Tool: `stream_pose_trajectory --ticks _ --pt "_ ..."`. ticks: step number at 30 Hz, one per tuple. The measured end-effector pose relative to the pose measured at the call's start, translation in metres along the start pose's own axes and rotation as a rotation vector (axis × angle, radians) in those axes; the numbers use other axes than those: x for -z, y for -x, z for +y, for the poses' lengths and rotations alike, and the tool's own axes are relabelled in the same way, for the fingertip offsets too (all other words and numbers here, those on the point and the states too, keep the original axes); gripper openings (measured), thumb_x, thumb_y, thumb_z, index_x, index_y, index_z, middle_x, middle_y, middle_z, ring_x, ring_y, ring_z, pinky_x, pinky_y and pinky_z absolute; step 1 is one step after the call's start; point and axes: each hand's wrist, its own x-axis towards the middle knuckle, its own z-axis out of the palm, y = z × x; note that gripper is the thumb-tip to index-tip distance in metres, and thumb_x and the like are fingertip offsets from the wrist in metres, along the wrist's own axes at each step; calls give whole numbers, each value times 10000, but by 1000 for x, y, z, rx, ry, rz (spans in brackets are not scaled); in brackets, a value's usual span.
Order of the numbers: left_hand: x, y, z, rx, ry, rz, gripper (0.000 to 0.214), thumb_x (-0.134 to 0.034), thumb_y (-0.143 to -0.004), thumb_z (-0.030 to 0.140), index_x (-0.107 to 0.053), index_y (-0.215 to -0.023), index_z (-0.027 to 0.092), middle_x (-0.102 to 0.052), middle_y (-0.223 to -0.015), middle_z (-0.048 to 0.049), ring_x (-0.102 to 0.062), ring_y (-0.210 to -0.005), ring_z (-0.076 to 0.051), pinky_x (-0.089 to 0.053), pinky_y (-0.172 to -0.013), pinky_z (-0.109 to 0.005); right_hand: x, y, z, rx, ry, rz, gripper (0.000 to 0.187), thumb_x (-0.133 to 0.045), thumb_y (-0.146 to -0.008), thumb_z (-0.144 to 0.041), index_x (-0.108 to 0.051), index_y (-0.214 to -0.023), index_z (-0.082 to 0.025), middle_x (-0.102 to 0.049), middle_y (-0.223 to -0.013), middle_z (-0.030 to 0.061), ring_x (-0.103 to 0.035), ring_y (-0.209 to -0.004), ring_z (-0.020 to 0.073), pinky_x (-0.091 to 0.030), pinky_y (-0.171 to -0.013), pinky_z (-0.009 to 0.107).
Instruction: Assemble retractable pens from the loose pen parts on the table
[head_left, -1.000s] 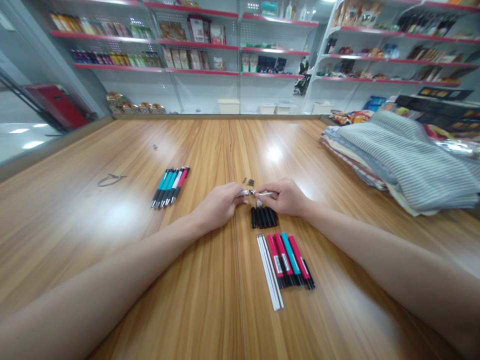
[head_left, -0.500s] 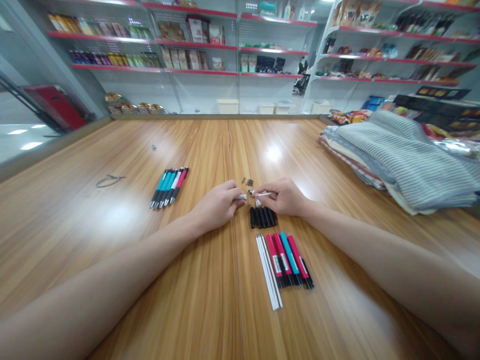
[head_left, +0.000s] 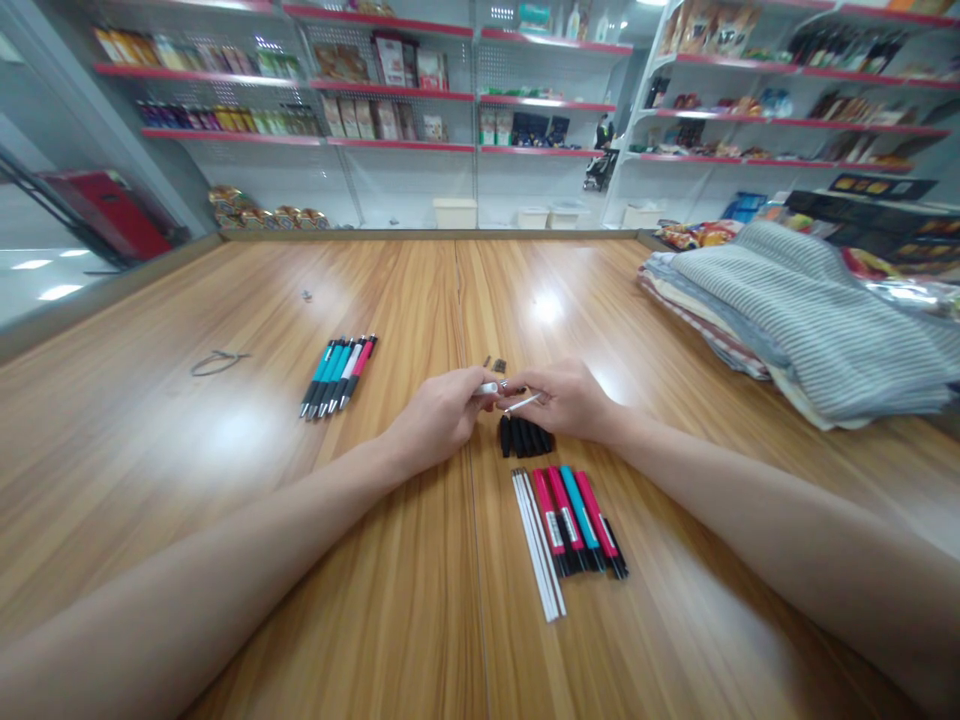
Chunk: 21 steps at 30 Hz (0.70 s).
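Note:
My left hand (head_left: 442,408) is closed around a white pen barrel (head_left: 488,388), whose end points right. Close beside it, my right hand (head_left: 566,398) pinches a thin white pen refill (head_left: 523,403), its tip slanting down to the left. Small shiny metal pieces (head_left: 503,384) show between the hands, partly hidden by the fingers. Just below lie several black rubber grips (head_left: 526,437) in a row. Nearer to me are white refills (head_left: 537,545) and several pink and blue pen barrels (head_left: 581,520). Tiny springs (head_left: 499,366) lie beyond my fingertips.
Several assembled pens (head_left: 339,376) lie side by side on the left of the wooden table (head_left: 360,600). A grey cord loop (head_left: 217,363) and a tiny metal piece (head_left: 307,295) are farther left. Folded striped cloths (head_left: 810,310) are piled at right. Stocked shelves (head_left: 397,90) stand behind.
My right hand has turned the refill so its tip points lower. My left hand has shifted slightly right with the white barrel, and the hands are closer together.

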Motion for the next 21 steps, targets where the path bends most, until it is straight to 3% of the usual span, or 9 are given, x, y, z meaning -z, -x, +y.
stream_pose_trajectory --ticks 12,21 --pt "1 -1 1 -7 -5 -47 202 -436 -961 273 -596 -1015 162 -680 -929 -62 -638 -852 -158 -481 -764 -266 3 0 -6 4 34 -26 259 -596 -866 -411 -704 -900 -177 -690 -703 18 -588 -561 77 -367 -551 186" --pt "4 -3 6 -8 -49 -99 227 -409 -972 299 -584 -982 154 -640 -918 -66 -602 -853 -161 -457 -764 -277 8 -2 -10 -9 59 64 239 -590 -859 -380 -688 -842 -162 -524 -526 -39 -393 -429 35 -304 -495 186"
